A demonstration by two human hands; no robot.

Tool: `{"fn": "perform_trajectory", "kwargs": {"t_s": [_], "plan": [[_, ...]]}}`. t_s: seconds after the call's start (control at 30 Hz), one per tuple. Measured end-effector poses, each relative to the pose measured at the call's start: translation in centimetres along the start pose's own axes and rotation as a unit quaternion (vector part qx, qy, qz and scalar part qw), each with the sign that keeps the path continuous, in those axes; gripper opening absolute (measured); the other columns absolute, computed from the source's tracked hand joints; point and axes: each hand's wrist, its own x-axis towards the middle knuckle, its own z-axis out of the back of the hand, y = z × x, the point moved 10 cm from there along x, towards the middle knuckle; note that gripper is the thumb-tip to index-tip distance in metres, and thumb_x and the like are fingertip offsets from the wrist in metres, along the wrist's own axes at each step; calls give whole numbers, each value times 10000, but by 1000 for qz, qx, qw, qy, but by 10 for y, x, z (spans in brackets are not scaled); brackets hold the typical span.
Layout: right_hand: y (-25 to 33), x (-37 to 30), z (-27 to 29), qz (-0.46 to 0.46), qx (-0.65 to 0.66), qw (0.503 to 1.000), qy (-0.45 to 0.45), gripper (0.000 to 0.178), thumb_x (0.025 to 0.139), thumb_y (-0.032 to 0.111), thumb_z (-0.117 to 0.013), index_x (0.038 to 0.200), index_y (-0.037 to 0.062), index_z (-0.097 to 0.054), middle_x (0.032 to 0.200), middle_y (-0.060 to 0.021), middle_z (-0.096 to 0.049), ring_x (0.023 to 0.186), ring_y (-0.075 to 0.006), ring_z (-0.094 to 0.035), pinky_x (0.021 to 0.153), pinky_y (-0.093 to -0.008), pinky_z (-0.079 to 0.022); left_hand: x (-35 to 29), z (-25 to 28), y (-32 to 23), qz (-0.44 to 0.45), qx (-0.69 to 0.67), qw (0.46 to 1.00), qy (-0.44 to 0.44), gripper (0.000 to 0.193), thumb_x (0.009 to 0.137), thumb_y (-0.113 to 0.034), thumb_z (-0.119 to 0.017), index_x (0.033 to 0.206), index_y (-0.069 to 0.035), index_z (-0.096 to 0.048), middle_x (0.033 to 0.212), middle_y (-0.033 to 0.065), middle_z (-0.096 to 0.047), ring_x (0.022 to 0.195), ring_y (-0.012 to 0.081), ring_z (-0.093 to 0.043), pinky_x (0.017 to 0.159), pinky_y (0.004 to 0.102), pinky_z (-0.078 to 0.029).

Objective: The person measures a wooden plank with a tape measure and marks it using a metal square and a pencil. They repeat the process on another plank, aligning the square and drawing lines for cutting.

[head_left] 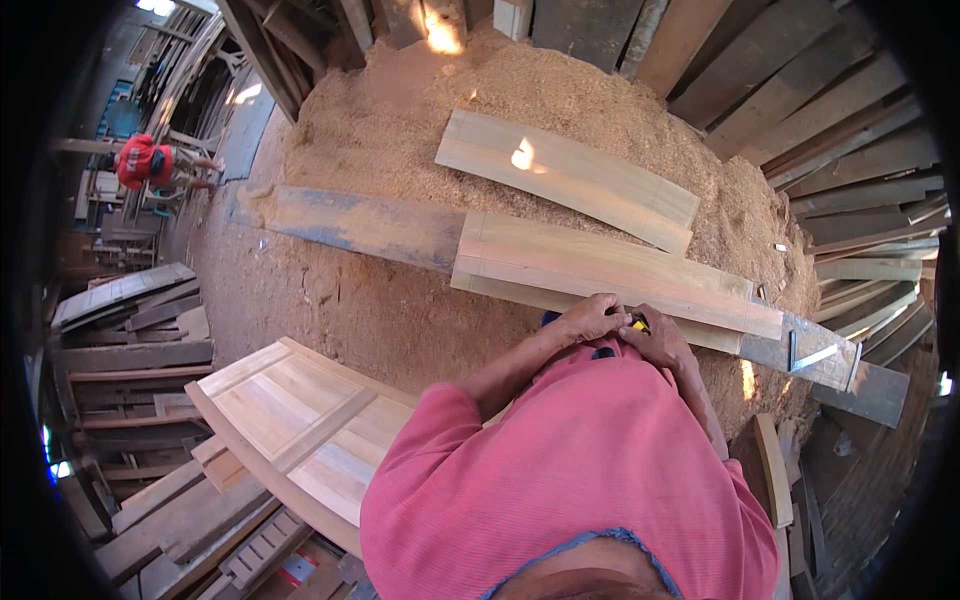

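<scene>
Close in front of my body, my left hand [594, 318] and my right hand [660, 343] meet at the near edge of a long pale board. My right hand is closed around a small yellow-and-black tape measure [640, 326], mostly covered by its fingers. Beside it, the fingers of my left hand are pinched together; what they hold is hidden. The long board [610, 272] rests on another pale board and a worn bench plank [370, 225]. A try square [815, 355] with a blue edge lies at the plank's right end.
Another pale board [565, 175] lies beyond, over heaped sawdust [380, 120]. A panelled wooden door [310, 415] stands at my left. Planks [790, 90] lean along the right, and stacked timber [135, 360] fills the left. A person in red [145, 162] bends far left.
</scene>
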Motion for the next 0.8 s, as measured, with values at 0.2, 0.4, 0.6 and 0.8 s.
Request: {"fn": "perform_trajectory", "kwargs": {"t_s": [0.2,0.4,0.6,0.8], "plan": [[-9,14,40,-26,-137,985,-104,462,956,483,-755,1241,120,-750,1198,-214,-772,1171,-418,-730,980,-528,-561,-40,55,5,-62,-355,931,-50,219,1040,-124,-743,938,-110,-550,1163,71,-653,914,142,-657,836,305,-578],[-87,13,128,-120,-212,956,-165,465,943,516,-756,1204,131,-769,1187,-185,-788,1188,-397,-726,984,-561,-539,-110,225,38,-91,-283,911,-286,248,1002,-90,-801,1026,-77,-554,1030,72,-657,883,157,-681,817,317,-621],[-135,11,149,-183,-256,926,-209,508,908,568,-760,1198,152,-785,1236,-189,-773,1189,-401,-725,962,-561,-537,-140,341,92,-32,-127,901,-414,327,975,-150,-842,1184,-19,-628,969,65,-693,922,164,-699,823,337,-592],[-131,19,123,-212,-255,918,-219,514,899,553,-736,1237,171,-796,1287,-192,-741,1213,-417,-713,1000,-594,-524,-127,344,70,28,265,879,-395,247,916,-234,-883,1123,-153,-775,1112,116,-753,1087,290,-715,981,482,-554]]}}
